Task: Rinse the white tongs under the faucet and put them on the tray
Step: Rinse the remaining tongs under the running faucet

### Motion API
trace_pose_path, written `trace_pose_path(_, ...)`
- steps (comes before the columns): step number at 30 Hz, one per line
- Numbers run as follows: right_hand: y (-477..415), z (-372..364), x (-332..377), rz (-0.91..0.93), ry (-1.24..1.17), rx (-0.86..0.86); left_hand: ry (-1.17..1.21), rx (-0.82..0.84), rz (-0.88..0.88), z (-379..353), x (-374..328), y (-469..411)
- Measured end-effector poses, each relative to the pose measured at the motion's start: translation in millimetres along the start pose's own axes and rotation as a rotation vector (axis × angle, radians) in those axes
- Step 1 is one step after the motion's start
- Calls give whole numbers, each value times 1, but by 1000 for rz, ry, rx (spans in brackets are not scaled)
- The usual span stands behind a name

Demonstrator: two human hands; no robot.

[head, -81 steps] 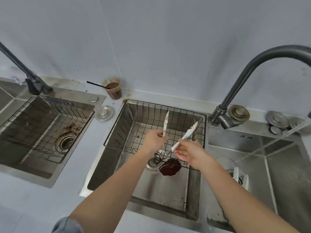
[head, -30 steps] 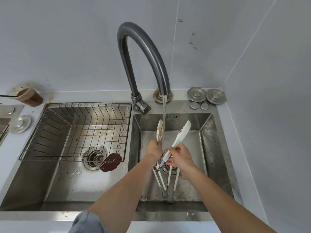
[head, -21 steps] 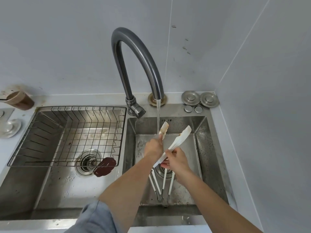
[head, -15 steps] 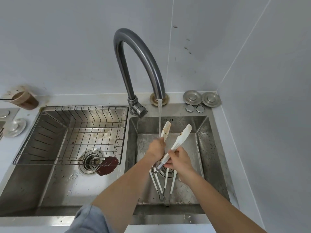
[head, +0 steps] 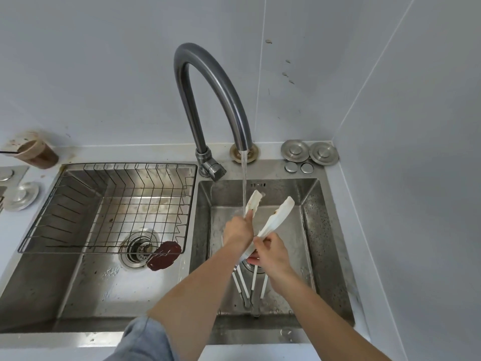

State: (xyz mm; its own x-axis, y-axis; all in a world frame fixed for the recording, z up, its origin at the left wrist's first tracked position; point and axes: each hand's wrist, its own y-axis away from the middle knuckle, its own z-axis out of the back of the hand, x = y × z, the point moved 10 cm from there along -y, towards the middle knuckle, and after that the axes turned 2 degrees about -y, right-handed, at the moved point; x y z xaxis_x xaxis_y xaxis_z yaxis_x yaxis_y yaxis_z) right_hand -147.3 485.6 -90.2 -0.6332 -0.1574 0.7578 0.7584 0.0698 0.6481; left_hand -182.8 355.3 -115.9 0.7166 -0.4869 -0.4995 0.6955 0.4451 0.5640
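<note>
Over the right-hand basin [head: 309, 220], the white tongs [head: 272, 222] are held up with both blades spread, and the stream from the gooseneck faucet [head: 213, 82] lands on the left blade right by the thumb. Left hand [head: 238, 230] is closed around that left arm, thumb pressed up along the blade. Right hand [head: 270, 254] is curled around the other arm lower down, near where the two arms meet, fingers wrapped, nothing else in it.

Handling-wise these look like light, stiff plastic, probably springy at the hinge, so they want to pop open unless you pinch them. Wet plastic gets slick, and there's brown gunk on both blade tips, so I'd grip mid-arm like this and keep fingers off the dirty ends. Not fragile, a drop into steel wouldn't hurt them much.

More white-handled utensils [head: 250, 285] lie on the basin floor under the wrists; could be more tongs, hard to say from this angle. Left basin has a wire rack [head: 104, 204] sitting across it, which is my best guess for the tray. A brown blob [head: 164, 256] sits by its drain [head: 139, 247], and a cup of brown drink [head: 36, 153] stands on the counter back left.
</note>
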Motion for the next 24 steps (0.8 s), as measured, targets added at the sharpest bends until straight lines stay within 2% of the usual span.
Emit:
trace_pose_path(4,3,3,-5,-17,-26,-4,33,48,-62,-4,-6,8)
trace_pose_path(6,4,7,-8,-35,-64,-6,190,101,-95,-3,-7,15)
trace_pose_path(10,7,11,-12,-45,-119,37,615,221,-42,-4,4,30)
trace_pose_path(15,12,16,-16,-78,-158,56,894,317,-60,-2,2,47)
trace_pose_path(20,19,24,-19,-57,-135,79,933,327,19,-8,9,54)
trace_pose_path(24,24,18,-17,-15,-107,99,805,222,33,-3,10,53)
